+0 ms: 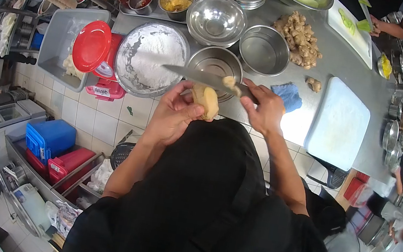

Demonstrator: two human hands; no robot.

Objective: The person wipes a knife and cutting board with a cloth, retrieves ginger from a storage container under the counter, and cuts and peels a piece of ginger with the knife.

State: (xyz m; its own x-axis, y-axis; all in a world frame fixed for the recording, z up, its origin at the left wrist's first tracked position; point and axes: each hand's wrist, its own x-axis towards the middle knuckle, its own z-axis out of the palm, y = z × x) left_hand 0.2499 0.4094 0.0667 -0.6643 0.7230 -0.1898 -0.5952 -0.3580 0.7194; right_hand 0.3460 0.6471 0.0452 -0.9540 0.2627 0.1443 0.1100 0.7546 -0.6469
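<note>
My left hand (pixel 174 114) is closed around a piece of ginger (pixel 207 102), its pale peeled face turned up. In my right hand (pixel 265 110) is the handle of a large kitchen knife (pixel 193 75), its blade pointing left just above the ginger. Bits of ginger (pixel 229 82) cling to the blade near the handle. Below the knife stands a metal bowl (pixel 207 55) on the table's near edge. A pile of unpeeled ginger (pixel 298 38) lies farther back, with one loose knob (pixel 313 84) nearer me.
A bowl of white powder (pixel 152 60), a red scale (pixel 93 45) and a grey tub (pixel 57 37) stand left. An empty pot (pixel 264 50) is behind the bowl. Right are a blue cloth (pixel 287 96) and a white cutting board (pixel 340 124). Another person's hand (pixel 385 28) cuts green vegetable at upper right.
</note>
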